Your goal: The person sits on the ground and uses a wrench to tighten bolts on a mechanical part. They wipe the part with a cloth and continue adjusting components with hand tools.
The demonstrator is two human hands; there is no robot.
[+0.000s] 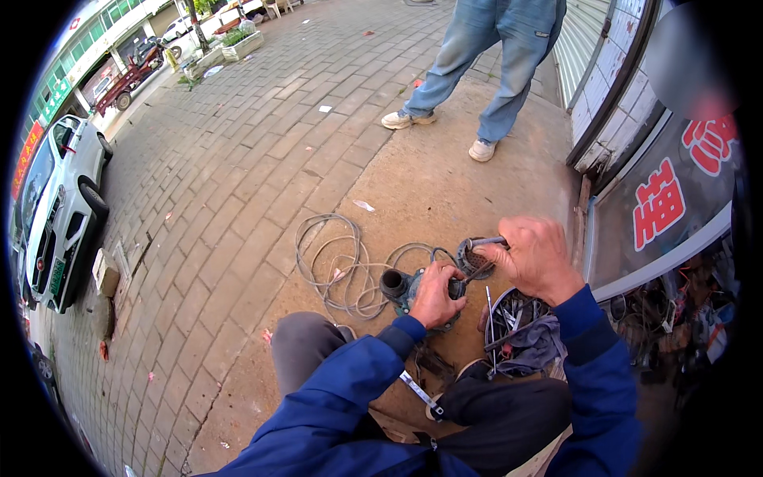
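My left hand (435,297) is closed over the top of a small green and dark water pump (407,288), steadying it on the ground between my legs. A round dark pipe opening (392,280) stands up at the pump's left side. In my right hand (542,253), fingers wrapped, is a dark metal wrench-like tool (482,272); its shaft slopes down to the pump beside my left fingers. Its exact kind is hard to make out. Just beyond lies a round dark perforated part (470,256). A grey cable (359,253) lies in loose coils to the pump's left.
A tub of tools (517,312) with a dark cloth (534,348) sits by my right forearm. A metal tool (418,391) lies near my leg. Another person in jeans (494,60) stands ahead. A sign board (636,215) edges the right; a white car (60,207) is parked left.
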